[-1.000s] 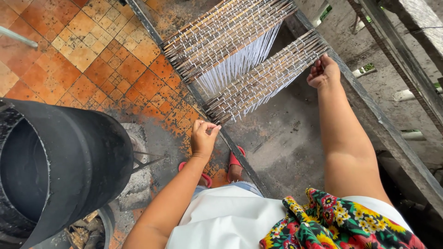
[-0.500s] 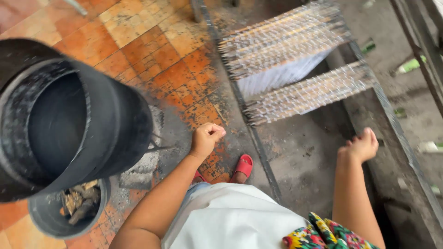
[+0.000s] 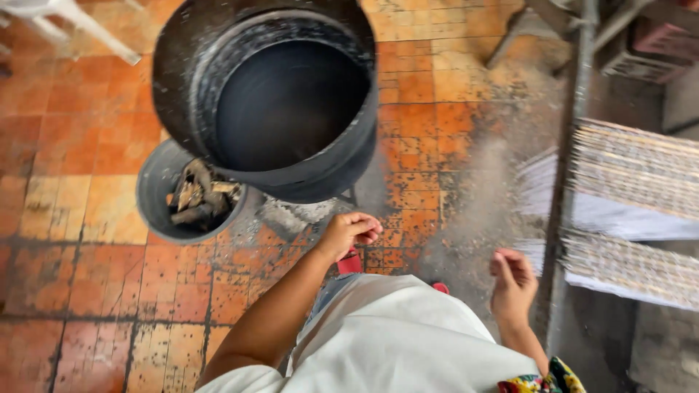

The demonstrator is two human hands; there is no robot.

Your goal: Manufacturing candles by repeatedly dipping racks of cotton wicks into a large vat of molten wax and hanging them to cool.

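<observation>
So both hands are empty: left hand (image 3: 351,231) loosely curled beside the big black drum (image 3: 280,98), right hand (image 3: 513,280) half-curled near the frame rail (image 3: 564,218) carrying the stick racks (image 3: 633,171). I'd step carefully around the small bucket (image 3: 156,191).

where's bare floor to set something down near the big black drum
Bare tile floor lies left of the left hand, below the small bucket. Crowded under the black drum and by the stick racks near the right hand.
</observation>
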